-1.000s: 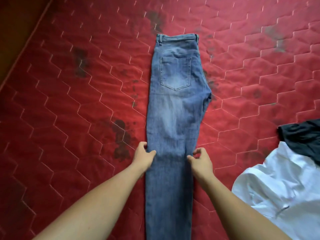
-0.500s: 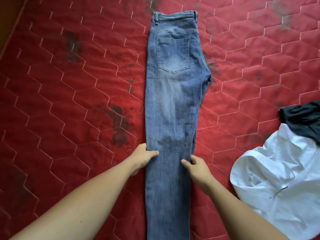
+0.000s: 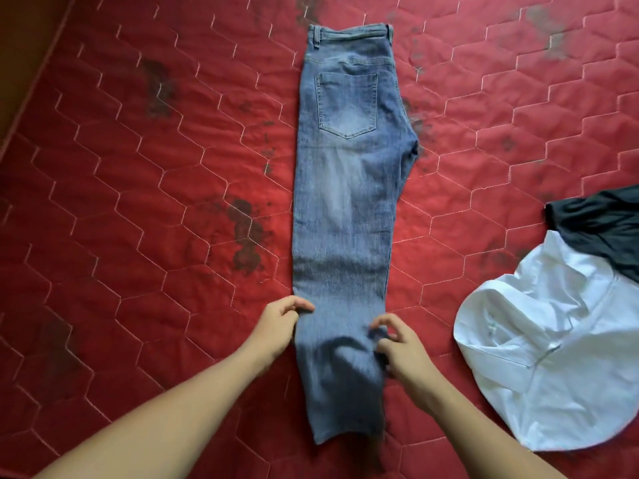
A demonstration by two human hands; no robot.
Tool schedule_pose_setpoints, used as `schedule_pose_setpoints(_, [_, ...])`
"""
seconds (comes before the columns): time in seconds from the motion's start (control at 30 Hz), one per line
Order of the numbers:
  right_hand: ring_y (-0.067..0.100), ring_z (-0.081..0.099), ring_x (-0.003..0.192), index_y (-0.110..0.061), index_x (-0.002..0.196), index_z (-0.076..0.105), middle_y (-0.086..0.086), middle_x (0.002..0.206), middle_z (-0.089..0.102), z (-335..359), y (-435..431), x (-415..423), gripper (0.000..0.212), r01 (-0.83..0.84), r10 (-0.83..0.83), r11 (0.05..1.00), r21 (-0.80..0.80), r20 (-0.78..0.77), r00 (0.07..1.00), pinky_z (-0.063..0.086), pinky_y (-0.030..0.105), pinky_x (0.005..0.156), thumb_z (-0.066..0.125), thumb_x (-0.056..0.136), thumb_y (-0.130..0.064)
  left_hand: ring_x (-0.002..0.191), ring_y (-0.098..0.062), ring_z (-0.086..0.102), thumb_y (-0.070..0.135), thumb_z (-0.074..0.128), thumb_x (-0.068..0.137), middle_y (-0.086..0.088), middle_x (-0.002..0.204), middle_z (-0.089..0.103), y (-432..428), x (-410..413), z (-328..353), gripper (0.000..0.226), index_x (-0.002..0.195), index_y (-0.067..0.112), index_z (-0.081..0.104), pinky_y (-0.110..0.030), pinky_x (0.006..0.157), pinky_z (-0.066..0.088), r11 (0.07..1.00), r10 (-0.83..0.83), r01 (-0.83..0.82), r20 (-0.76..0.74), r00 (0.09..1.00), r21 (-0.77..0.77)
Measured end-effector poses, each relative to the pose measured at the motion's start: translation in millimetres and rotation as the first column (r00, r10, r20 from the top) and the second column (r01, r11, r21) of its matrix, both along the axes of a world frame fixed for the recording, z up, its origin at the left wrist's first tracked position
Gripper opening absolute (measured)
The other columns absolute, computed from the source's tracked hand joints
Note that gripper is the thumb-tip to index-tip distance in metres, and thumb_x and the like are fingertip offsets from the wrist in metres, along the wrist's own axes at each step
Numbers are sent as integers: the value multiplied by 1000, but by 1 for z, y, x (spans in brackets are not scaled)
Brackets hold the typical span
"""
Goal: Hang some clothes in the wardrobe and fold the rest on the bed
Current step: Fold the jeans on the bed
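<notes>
A pair of blue jeans (image 3: pixel 345 202) lies lengthwise on the red quilted bed (image 3: pixel 138 188), folded leg on leg, waistband far from me and back pocket up. My left hand (image 3: pixel 278 323) pinches the left edge of the lower leg. My right hand (image 3: pixel 397 344) grips the right edge at about the same height, fingers curled on the denim. The hem end is lifted off the bed and hangs near me.
A crumpled white shirt (image 3: pixel 553 357) lies to the right of the jeans, with a dark garment (image 3: pixel 608 229) partly over its far side. The bed's left edge (image 3: pixel 31 84) runs diagonally at the far left, beside a brown floor.
Both hands slid down the legs towards me and took hold of the edges. The hem end, earlier out of frame, now shows raised off the bed.
</notes>
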State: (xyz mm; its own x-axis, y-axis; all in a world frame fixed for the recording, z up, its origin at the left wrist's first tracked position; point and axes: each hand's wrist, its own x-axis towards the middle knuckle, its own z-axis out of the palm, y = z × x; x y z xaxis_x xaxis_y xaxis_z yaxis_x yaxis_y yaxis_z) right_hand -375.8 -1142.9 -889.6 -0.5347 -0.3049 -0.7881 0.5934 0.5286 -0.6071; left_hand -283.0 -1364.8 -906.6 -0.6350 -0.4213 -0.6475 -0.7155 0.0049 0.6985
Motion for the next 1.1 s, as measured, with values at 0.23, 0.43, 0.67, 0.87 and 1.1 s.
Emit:
schedule_pose_setpoints(0.23, [17,69,96,-20,113,73,-7,108,74,26,0,-17,48,-428,422,896,120,-532,734,55,27,75,58,78,8,103,-30,64,-6,56,81,-9,113,67,-43,5,26,50,127,8,68,-37,83,58,472,-759,479,-64,648,-740])
schedule_pose_setpoints(0.43, [33,63,109,-15,97,75,10,113,66,30,-11,-55,20,-629,563,673,390,-821,92,52,43,94,76,82,-1,115,-38,64,-2,72,79,-15,116,70,-64,-19,26,21,97,8,78,-49,90,56,368,-847,404,-123,518,-837])
schedule_pose_setpoints(0.67, [19,53,66,-12,90,74,11,78,61,59,-81,-171,18,-157,108,925,-347,-157,982,39,26,56,59,82,-18,59,-5,59,2,54,89,12,72,67,-98,-133,53,22,88,20,66,-21,52,45,990,-110,131,-324,940,42])
schedule_pose_setpoints(0.87, [24,76,84,-7,106,74,12,101,77,-9,-112,-175,20,34,-3,985,-171,179,984,58,29,66,61,95,-18,85,-29,75,10,57,100,-12,95,76,-87,-141,-1,13,109,8,66,-48,75,61,897,91,-151,161,983,416])
schedule_pose_setpoints(1.1, [31,75,95,-2,109,73,16,103,77,-61,-53,-87,26,-104,118,992,-76,217,969,62,43,80,67,86,7,88,-19,75,-3,64,94,-11,105,76,-42,-44,-26,30,122,7,57,-33,73,63,933,77,-126,155,985,336])
